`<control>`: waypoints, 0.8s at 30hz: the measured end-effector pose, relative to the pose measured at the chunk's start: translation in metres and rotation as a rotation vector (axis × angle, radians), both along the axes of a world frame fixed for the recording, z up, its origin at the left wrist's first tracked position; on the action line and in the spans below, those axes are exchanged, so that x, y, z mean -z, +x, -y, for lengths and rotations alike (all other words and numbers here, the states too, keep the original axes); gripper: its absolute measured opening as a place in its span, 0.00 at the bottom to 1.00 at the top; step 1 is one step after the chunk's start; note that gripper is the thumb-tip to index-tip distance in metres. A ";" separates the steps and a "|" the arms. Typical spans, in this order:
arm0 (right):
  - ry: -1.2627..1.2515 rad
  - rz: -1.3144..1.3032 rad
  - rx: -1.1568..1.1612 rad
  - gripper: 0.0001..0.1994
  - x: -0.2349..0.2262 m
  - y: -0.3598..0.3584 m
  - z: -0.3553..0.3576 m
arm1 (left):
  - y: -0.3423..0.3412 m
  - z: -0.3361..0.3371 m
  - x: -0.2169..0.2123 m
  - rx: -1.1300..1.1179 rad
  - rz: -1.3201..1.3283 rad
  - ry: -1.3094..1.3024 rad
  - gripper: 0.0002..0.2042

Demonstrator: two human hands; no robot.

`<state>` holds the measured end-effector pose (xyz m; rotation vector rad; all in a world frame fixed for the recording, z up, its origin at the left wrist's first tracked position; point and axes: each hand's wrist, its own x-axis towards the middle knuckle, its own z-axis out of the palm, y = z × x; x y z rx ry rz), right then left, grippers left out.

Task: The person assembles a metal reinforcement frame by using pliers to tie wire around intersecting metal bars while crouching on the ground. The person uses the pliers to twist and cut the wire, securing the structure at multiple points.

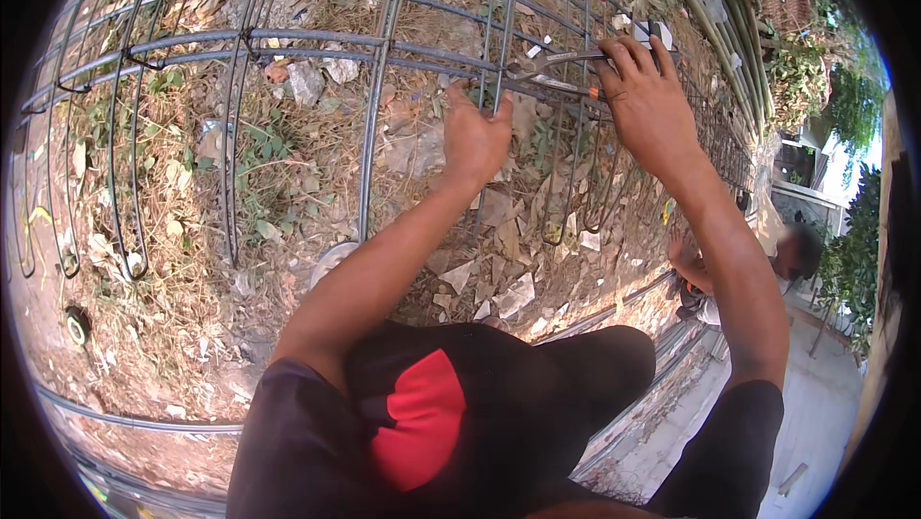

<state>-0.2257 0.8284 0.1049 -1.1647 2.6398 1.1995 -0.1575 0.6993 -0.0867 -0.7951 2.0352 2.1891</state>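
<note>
Wearing a red-panelled black shirt (427,418) below left hand (477,135) and right hand (652,102). Grasping pincers (528,66) by the handles in right hand, head at rebar (387,44) just beyond left hand, spread there; cannot tell whether gripping. Best kept square, with rebar braced. Ribbed steel, slender, over dry rubble (516,296).

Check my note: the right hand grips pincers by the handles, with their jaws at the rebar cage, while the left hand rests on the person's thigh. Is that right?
Not quite: the left hand is misplaced. The head view shows it up at the rebar cage, fingers close to the pincers' jaws. The rest stands.
</note>
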 end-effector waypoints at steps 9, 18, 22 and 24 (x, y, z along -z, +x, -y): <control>-0.004 -0.010 -0.117 0.11 -0.011 -0.010 0.014 | -0.001 -0.005 0.009 0.013 -0.014 -0.002 0.34; 0.038 -0.059 -0.151 0.15 -0.011 -0.006 0.028 | 0.001 -0.004 0.005 0.005 -0.046 -0.041 0.33; 0.028 -0.010 -0.082 0.15 -0.011 -0.008 0.026 | 0.002 0.001 0.001 0.029 -0.107 -0.035 0.32; 0.035 -0.026 -0.101 0.15 -0.011 -0.008 0.023 | 0.001 0.005 0.001 0.044 -0.130 -0.047 0.30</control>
